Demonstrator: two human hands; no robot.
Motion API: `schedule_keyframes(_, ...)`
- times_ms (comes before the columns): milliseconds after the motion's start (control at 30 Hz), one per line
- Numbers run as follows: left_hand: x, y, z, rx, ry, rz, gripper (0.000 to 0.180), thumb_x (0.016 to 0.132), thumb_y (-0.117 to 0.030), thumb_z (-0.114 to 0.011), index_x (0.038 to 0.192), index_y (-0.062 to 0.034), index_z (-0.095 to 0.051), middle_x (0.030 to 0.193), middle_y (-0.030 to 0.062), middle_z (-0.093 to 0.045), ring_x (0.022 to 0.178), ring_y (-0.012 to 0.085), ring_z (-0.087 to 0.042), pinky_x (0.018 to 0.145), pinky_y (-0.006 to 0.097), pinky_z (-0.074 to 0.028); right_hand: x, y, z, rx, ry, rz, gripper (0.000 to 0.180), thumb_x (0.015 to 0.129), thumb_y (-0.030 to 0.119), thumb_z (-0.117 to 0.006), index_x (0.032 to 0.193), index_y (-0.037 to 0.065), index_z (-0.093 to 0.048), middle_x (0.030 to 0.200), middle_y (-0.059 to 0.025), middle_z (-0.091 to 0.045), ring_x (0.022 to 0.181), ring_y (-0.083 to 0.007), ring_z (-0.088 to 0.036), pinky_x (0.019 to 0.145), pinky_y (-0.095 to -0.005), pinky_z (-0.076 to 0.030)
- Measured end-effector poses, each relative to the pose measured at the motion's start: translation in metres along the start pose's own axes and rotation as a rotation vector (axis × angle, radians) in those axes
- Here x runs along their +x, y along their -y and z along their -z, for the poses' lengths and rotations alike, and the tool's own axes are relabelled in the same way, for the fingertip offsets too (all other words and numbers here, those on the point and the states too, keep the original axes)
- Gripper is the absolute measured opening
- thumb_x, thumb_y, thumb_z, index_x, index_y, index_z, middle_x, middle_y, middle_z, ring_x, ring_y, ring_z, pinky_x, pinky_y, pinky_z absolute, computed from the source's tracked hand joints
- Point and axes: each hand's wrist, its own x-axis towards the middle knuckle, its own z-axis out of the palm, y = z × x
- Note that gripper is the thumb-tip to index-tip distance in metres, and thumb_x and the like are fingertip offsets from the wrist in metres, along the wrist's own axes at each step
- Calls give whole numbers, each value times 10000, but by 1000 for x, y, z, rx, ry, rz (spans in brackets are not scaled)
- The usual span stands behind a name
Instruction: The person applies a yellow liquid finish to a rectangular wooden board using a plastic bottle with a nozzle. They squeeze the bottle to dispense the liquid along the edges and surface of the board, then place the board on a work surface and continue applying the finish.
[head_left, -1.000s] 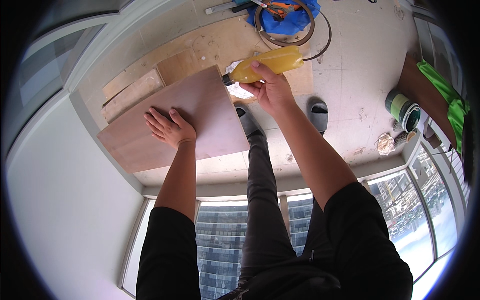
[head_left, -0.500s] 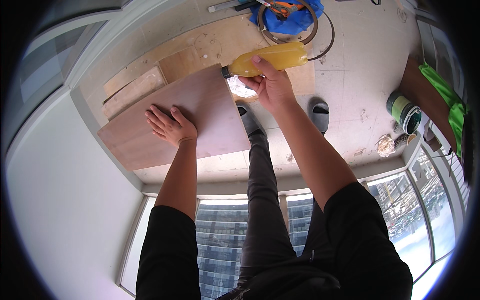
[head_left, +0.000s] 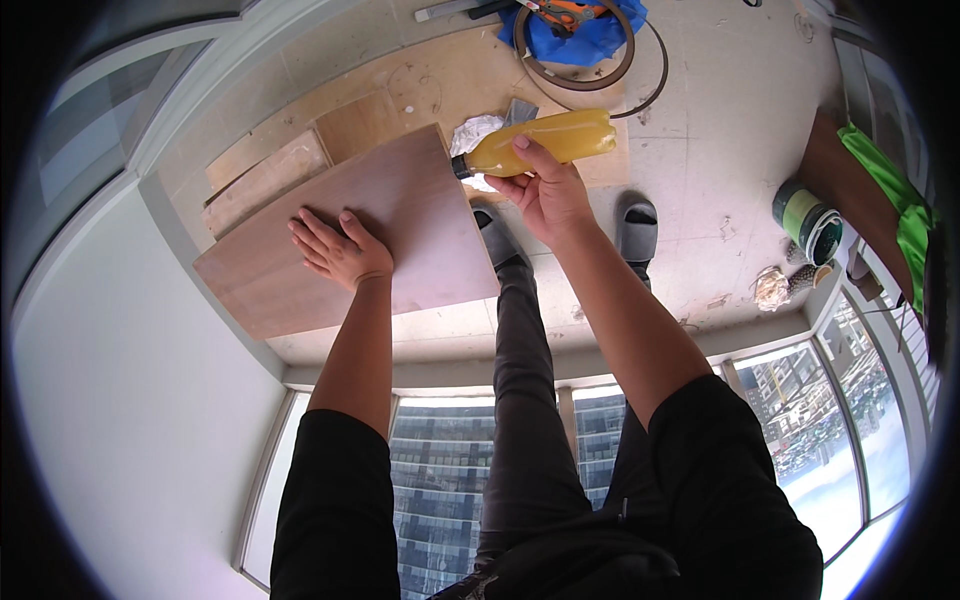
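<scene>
My left hand lies flat with spread fingers on a brown wooden board. In my right hand is a clear plastic bottle of thick yellow stuff, probably glue, tipped on its side. Its dark nozzle end points left and meets the board's right edge, though whether it touches cannot be made out. The fingers wrap round the bottle from below, with the thumb on its near side.
Beyond the board lie wooden planks and a plywood sheet. Crumpled white paper sits behind the bottle. Farther off are a coil of brown edging strip and a blue bag with tools. A tin stands at right.
My right hand has moved the bottle toward me along the board's right edge. More white paper and a grey block now show behind it. My left hand stays on the board.
</scene>
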Motion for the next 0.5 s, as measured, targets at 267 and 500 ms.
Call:
schedule_keyframes(267,1,-1,1,5,15,1,725,1007,-558,-336,1602,-163,-207,1673,114,-155,1540,309,-132,1217,554,-111,23,14,-12,49,-4,39,483,866,283,-791,1215,78,-528,1115,-88,-651,1025,-258,-683,861,-421,-614)
schedule_keyframes(500,0,-2,1,-3,8,4,724,1008,-557,-343,1602,-167,-207,1670,120,-163,1540,304,-134,1217,556,-109,19,9,4,61,-27,-12,469,894,362,-766,1212,80,-568,1153,-87,-663,1080,-264,-674,895,-427,-609)
